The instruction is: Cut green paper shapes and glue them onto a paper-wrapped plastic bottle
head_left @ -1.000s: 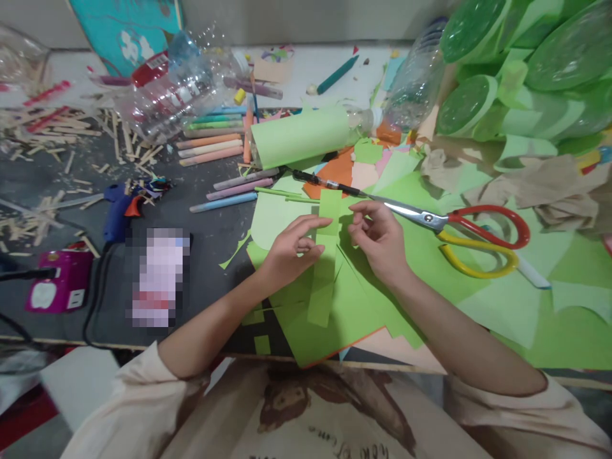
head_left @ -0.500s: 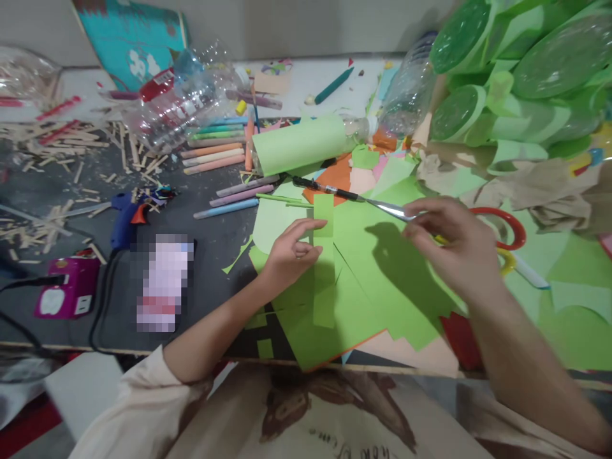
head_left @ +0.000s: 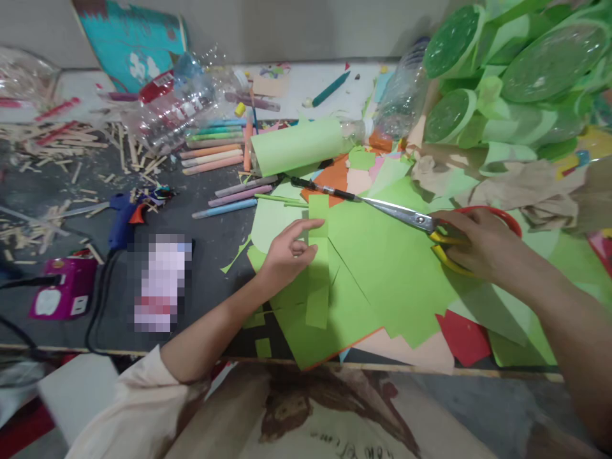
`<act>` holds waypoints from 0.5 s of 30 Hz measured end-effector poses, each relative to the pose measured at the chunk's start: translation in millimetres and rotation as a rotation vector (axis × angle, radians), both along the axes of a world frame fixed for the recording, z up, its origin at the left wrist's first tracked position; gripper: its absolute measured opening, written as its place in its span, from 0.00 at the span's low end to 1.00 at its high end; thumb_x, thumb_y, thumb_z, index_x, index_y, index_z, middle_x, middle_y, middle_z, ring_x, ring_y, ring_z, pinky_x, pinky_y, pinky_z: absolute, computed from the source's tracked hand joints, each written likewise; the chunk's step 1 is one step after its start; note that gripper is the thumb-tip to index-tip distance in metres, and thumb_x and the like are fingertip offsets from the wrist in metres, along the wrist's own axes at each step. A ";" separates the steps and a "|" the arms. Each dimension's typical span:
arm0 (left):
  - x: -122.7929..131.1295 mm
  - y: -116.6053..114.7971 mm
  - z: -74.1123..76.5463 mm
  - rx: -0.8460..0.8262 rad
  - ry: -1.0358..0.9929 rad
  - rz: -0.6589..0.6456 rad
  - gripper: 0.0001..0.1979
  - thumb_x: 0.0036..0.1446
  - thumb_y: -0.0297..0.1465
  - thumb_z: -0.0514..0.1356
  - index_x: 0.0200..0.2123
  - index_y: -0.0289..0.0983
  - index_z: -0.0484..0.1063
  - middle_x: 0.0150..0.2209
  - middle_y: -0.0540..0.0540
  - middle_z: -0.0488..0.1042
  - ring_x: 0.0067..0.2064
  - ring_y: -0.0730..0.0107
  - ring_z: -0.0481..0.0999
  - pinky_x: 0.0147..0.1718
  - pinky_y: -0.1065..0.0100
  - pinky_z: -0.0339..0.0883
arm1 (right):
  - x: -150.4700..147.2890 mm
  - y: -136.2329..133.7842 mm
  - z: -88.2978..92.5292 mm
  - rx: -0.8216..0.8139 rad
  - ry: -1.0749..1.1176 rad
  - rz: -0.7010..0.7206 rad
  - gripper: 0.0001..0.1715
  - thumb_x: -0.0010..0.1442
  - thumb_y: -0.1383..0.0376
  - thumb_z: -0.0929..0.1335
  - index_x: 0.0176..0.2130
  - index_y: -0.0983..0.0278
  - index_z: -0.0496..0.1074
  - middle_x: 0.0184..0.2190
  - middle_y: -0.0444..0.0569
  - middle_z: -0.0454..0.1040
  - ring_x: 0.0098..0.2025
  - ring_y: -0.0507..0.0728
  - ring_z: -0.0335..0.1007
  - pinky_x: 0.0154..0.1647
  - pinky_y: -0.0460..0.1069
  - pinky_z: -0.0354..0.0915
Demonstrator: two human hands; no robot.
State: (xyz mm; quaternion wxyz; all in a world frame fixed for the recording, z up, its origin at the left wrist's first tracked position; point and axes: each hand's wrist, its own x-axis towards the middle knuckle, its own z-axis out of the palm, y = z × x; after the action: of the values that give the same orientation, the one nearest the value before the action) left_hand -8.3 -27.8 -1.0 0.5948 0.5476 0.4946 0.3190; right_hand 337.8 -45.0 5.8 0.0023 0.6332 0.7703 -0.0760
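Observation:
My left hand [head_left: 287, 252] pinches a long light-green paper strip [head_left: 317, 258] near its upper half, holding it over a pile of green paper sheets [head_left: 382, 268]. My right hand [head_left: 482, 245] lies on the red and yellow handles of the scissors [head_left: 415, 220], fingers curled around them. The scissors rest on the green paper with their blades pointing left, toward a black pen [head_left: 325, 188].
A green paper roll [head_left: 299, 145] and several chalk sticks [head_left: 215, 150] lie behind the pile. A blue glue gun [head_left: 125, 213], a pink power box [head_left: 57, 287] and scattered wood sticks [head_left: 48, 146] sit left. Clear bottles [head_left: 182, 102] and green paper-covered shapes [head_left: 516, 76] crowd the back.
My right hand left the paper strip, swung right and settled on the scissors' handles. My left hand stayed on the strip.

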 end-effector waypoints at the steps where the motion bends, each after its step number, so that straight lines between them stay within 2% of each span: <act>1: 0.1 -0.1 1.0 -0.009 0.004 0.006 0.22 0.52 0.24 0.59 0.52 0.37 0.74 0.27 0.55 0.66 0.19 0.85 0.51 0.18 0.75 0.45 | 0.7 1.1 2.3 0.012 0.006 -0.016 0.29 0.51 0.71 0.64 0.52 0.62 0.74 0.34 0.55 0.71 0.35 0.62 0.70 0.35 0.52 0.67; 4: 0.6 0.0 2.9 -0.022 0.003 0.025 0.22 0.52 0.25 0.59 0.52 0.36 0.74 0.27 0.55 0.65 0.19 0.86 0.51 0.19 0.75 0.43 | 5.1 -1.0 13.7 0.116 -0.011 -0.019 0.20 0.56 0.63 0.64 0.48 0.61 0.73 0.34 0.54 0.72 0.36 0.65 0.71 0.33 0.53 0.65; 6: 0.6 0.4 2.8 -0.023 -0.008 0.031 0.22 0.53 0.25 0.59 0.52 0.35 0.73 0.29 0.54 0.68 0.19 0.86 0.51 0.18 0.75 0.43 | 5.3 -5.2 23.1 0.118 0.026 0.028 0.18 0.62 0.54 0.63 0.47 0.60 0.72 0.35 0.54 0.72 0.36 0.64 0.71 0.33 0.53 0.65; 10: -0.7 0.3 0.7 0.030 -0.023 0.030 0.22 0.53 0.25 0.59 0.53 0.37 0.73 0.46 0.45 0.74 0.19 0.90 0.55 0.18 0.77 0.47 | -9.4 -13.1 35.5 -0.040 0.135 0.094 0.35 0.64 0.36 0.56 0.47 0.59 0.68 0.39 0.55 0.73 0.37 0.64 0.71 0.36 0.55 0.67; 13: -3.4 -1.1 -1.3 0.094 -0.017 -0.002 0.21 0.54 0.27 0.59 0.53 0.39 0.73 0.57 0.43 0.71 0.21 0.91 0.59 0.20 0.78 0.54 | -26.1 -17.2 36.9 -0.179 0.175 0.107 0.38 0.62 0.33 0.55 0.47 0.58 0.68 0.42 0.56 0.74 0.42 0.66 0.73 0.41 0.57 0.68; 15: -5.6 -2.0 -3.1 0.138 -0.009 -0.034 0.21 0.56 0.29 0.59 0.54 0.40 0.73 0.59 0.42 0.69 0.23 0.90 0.62 0.22 0.79 0.59 | -35.5 -18.7 36.9 -0.249 0.186 0.117 0.38 0.61 0.33 0.55 0.49 0.57 0.69 0.43 0.56 0.74 0.43 0.66 0.74 0.43 0.58 0.68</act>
State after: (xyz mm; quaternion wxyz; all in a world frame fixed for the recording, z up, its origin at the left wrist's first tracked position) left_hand -13.9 -29.9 -4.1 0.5632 0.5942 0.4594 0.3446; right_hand 302.3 -63.6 42.8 0.0139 0.5722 0.7874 -0.2289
